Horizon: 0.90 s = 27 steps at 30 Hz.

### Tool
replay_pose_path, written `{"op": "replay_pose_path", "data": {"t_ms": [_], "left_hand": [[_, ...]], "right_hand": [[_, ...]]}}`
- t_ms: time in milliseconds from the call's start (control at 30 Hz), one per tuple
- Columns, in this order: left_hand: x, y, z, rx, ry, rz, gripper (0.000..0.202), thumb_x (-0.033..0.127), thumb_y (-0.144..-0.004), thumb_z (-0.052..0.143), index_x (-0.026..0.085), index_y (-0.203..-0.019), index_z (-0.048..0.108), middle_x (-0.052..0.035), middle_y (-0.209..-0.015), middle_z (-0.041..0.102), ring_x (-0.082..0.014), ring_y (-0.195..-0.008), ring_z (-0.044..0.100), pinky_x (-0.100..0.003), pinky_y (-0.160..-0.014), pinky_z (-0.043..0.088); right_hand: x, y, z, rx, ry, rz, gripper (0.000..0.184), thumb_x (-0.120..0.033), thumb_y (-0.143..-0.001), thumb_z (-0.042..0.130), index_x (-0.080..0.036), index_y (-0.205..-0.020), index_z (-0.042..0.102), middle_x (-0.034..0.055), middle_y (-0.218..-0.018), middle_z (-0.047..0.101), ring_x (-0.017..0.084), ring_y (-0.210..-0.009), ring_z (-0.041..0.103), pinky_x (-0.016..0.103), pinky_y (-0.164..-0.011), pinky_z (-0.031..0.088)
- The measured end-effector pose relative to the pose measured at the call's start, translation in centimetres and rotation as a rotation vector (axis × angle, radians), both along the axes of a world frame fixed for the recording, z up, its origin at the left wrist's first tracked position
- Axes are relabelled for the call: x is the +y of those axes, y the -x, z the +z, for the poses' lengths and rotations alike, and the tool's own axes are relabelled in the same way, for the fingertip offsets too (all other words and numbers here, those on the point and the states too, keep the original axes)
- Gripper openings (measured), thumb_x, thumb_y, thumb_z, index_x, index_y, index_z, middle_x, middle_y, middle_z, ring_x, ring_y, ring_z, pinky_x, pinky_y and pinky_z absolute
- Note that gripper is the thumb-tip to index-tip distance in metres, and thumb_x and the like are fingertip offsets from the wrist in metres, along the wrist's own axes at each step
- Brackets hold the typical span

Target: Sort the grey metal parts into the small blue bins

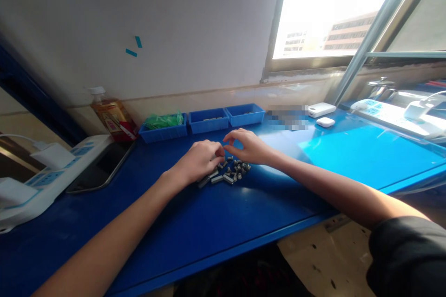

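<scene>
A small heap of several grey metal parts lies on the blue table. My left hand rests at the heap's left edge with its fingers curled closed; what is in them is hidden. My right hand hovers over the heap from the right, thumb and forefinger pinched together near the left hand's fingertips. Whatever the pinch holds is too small to make out.
Three blue bins line the wall, the left one holding green bags. A brown bottle, a phone and a white power strip sit at left. White cases and another power strip stand at right by the window.
</scene>
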State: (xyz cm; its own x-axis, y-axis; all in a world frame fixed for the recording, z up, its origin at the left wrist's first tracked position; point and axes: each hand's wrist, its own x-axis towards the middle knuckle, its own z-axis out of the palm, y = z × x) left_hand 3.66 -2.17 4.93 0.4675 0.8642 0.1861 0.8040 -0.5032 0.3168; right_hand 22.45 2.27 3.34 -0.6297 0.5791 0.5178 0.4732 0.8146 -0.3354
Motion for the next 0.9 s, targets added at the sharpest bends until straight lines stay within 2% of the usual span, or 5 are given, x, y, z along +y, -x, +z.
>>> {"op": "replay_pose_path", "data": {"t_ms": [200, 333, 500, 700, 900], "left_hand": [[-0.3, 0.9, -0.7, -0.665, 0.204, 0.136, 0.033, 0.042, -0.074, 0.066, 0.019, -0.091, 0.05, -0.0013, -0.081, 0.064, -0.017, -0.079, 0.062, -0.028, -0.071, 0.048], [-0.5, 0.4, -0.6, -0.75, 0.327, 0.073, 0.04, 0.043, -0.072, 0.069, 0.019, -0.093, 0.046, -0.0003, -0.08, 0.064, -0.0155, -0.077, 0.062, -0.024, -0.066, 0.046], [-0.7, 0.3, -0.8, -0.542, 0.224, 0.104, 0.038, 0.044, -0.078, 0.061, 0.021, -0.106, 0.051, -0.0018, -0.087, 0.067, -0.0175, -0.08, 0.063, -0.028, -0.07, 0.048], [-1.5, 0.3, -0.3, 0.109, -0.027, 0.019, 0.019, 0.033, -0.081, 0.054, 0.027, -0.089, 0.07, -0.0008, -0.105, 0.068, -0.0227, -0.103, 0.058, -0.034, -0.089, 0.04], [-1.8, 0.1, 0.1, 0.22, -0.057, 0.087, 0.02, 0.031, -0.079, 0.052, 0.028, -0.082, 0.072, -0.0009, -0.094, 0.071, -0.0224, -0.092, 0.061, -0.032, -0.079, 0.043]], "right_hand": [[-1.1, 0.2, 0.1, 0.052, -0.247, 0.173, 0.015, -0.02, -0.087, 0.05, -0.016, -0.1, 0.058, 0.007, -0.088, 0.063, 0.018, -0.083, 0.054, 0.03, -0.076, 0.044], [-1.7, -0.1, 0.4, 0.011, -0.344, 0.201, 0.017, -0.018, -0.09, 0.044, -0.016, -0.099, 0.059, 0.0073, -0.085, 0.062, 0.018, -0.08, 0.052, 0.03, -0.074, 0.043], [-0.2, -0.6, 1.7, -0.081, -0.449, 0.14, 0.018, -0.025, -0.09, 0.045, -0.018, -0.09, 0.061, 0.0063, -0.082, 0.062, 0.018, -0.077, 0.052, 0.03, -0.072, 0.04], [5.8, -1.4, 3.9, -0.072, -0.321, -0.451, 0.031, -0.027, -0.087, 0.054, -0.011, -0.113, 0.058, 0.0127, -0.099, 0.064, 0.026, -0.093, 0.054, 0.035, -0.082, 0.04], [2.5, -1.2, 0.7, -0.223, -0.162, -0.168, 0.026, -0.033, -0.087, 0.055, -0.015, -0.104, 0.064, 0.0087, -0.095, 0.066, 0.024, -0.092, 0.056, 0.034, -0.084, 0.04]]}}
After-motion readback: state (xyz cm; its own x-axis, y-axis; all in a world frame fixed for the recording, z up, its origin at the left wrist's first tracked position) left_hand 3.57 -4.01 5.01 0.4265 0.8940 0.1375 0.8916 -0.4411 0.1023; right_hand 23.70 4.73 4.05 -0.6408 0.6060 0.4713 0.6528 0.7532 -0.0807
